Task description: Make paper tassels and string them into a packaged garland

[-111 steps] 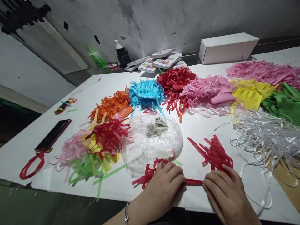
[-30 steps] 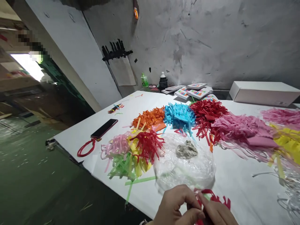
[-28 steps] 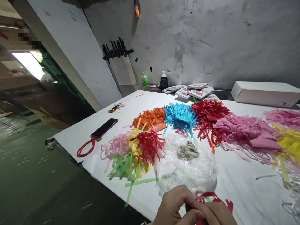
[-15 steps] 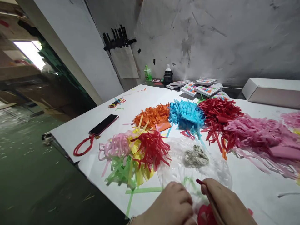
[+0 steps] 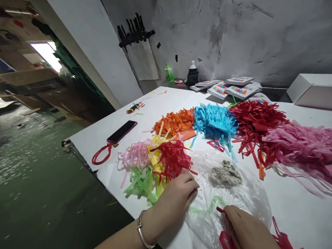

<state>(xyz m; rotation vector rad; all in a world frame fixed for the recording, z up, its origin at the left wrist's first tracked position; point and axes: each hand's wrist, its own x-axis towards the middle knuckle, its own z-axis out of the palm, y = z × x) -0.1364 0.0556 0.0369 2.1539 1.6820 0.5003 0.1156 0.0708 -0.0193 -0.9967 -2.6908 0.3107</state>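
Strip (image 5: 220, 209), red, in right grip (image 5: 245, 224)

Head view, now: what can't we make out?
All in the head view:
Left hand: palm side hidden by its own back; can't tell whether its grip holds anything.
Red strip: the part inside the right hand is hidden by that hand.
Pink fringe bundle: far end cut off by the right edge.
White box: also cut off there.
Flat printed packs: any lettering is too small to read.
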